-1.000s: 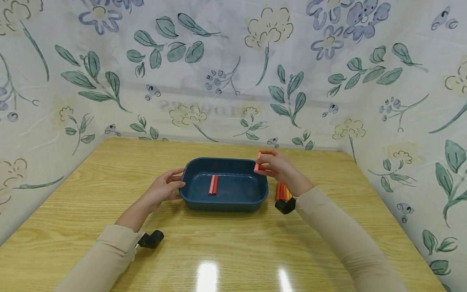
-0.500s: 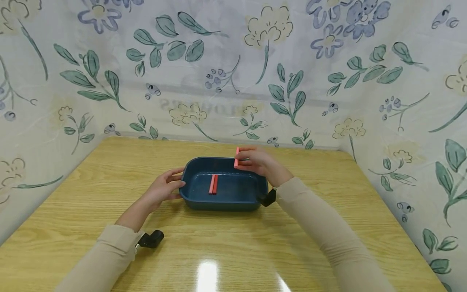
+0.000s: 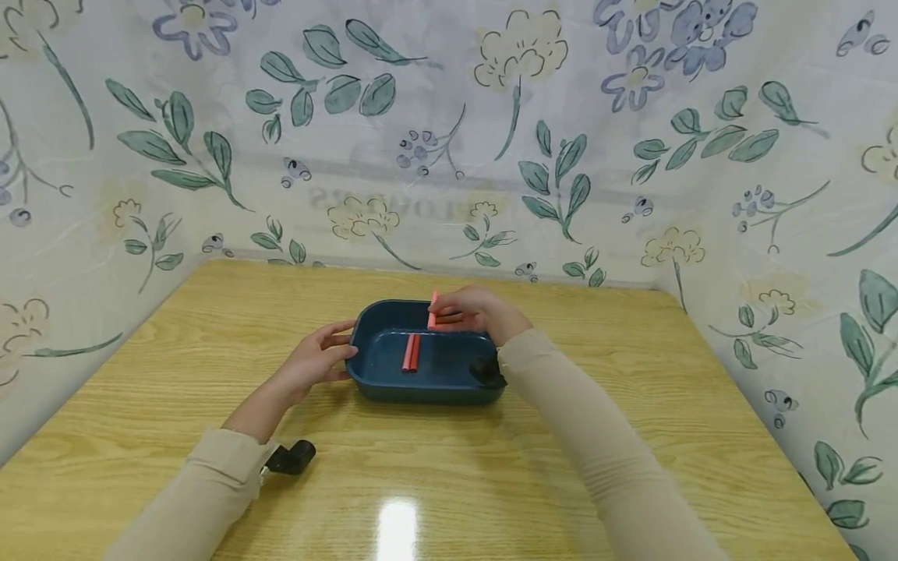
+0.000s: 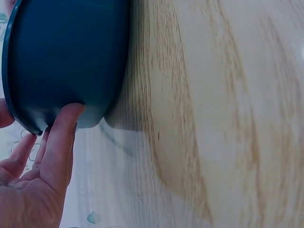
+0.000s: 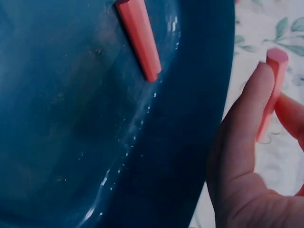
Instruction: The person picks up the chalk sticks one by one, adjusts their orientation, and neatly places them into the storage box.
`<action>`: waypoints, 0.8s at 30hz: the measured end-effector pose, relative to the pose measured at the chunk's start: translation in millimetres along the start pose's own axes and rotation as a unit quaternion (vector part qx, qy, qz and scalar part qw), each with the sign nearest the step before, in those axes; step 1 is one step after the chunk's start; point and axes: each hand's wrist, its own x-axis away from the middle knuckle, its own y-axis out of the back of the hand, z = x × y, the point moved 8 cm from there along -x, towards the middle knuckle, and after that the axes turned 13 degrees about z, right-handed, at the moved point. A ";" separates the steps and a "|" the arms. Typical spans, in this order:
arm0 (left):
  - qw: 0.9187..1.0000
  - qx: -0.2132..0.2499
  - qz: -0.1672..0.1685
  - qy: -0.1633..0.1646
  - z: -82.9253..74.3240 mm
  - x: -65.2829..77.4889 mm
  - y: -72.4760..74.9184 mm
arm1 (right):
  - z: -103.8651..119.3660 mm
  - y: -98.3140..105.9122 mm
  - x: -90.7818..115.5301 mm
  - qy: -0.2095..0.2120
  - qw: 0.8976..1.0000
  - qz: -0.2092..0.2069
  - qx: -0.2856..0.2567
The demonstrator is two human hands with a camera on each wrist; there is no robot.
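Observation:
A dark blue rectangular dish (image 3: 449,395) with rounded corners stands on the table. My left hand (image 3: 316,360) holds its left end, with the thumb at the rim and fingertips (image 4: 71,114) against the outer wall. Inside the dish a pink stick (image 3: 408,353) and a red stick (image 3: 415,354) lie side by side, left of the middle. Over the far rim my right hand (image 3: 470,305) pinches another pink stick (image 5: 277,64) between thumb and fingers. That stick is six-sided and stands nearly upright. The right forearm covers the dish's right end.
The dish rests on a light wooden table (image 3: 393,452). A floral cloth (image 3: 449,156) rises along the table's back and sides. Black wrist cameras, such as the left one (image 3: 291,458), jut out from the sleeves.
My right hand has carried the pink stick leftward from the dish's right end to over its middle. The red and orange sticks right of the dish are now hidden. My left hand stays put.

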 end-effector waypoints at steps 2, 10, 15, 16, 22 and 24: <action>1.000 0.001 0.003 -0.002 -0.4 0.0 -0.5 | -1.2 -2.2 -3.5 -0.010 1.000 0.001 0.015; 1.000 0.005 -0.001 0.002 2.1 -1.0 1.1 | -13.5 -15.0 -12.9 -0.067 0.994 0.041 0.070; 1.000 0.002 -0.003 0.003 1.7 -0.4 2.6 | -21.6 -15.3 -18.4 -0.090 0.992 0.044 0.079; 1.000 0.004 -0.003 0.003 2.1 -0.6 2.9 | -23.0 -15.0 -19.8 -0.092 0.991 0.044 0.081; 1.000 0.007 0.000 0.002 3.1 -1.3 2.7 | -35.8 -15.7 -27.6 -0.123 0.986 0.056 0.100; 1.000 0.006 -0.003 0.005 3.4 -0.8 3.7 | -39.3 -17.8 -29.0 -0.132 0.983 0.063 0.108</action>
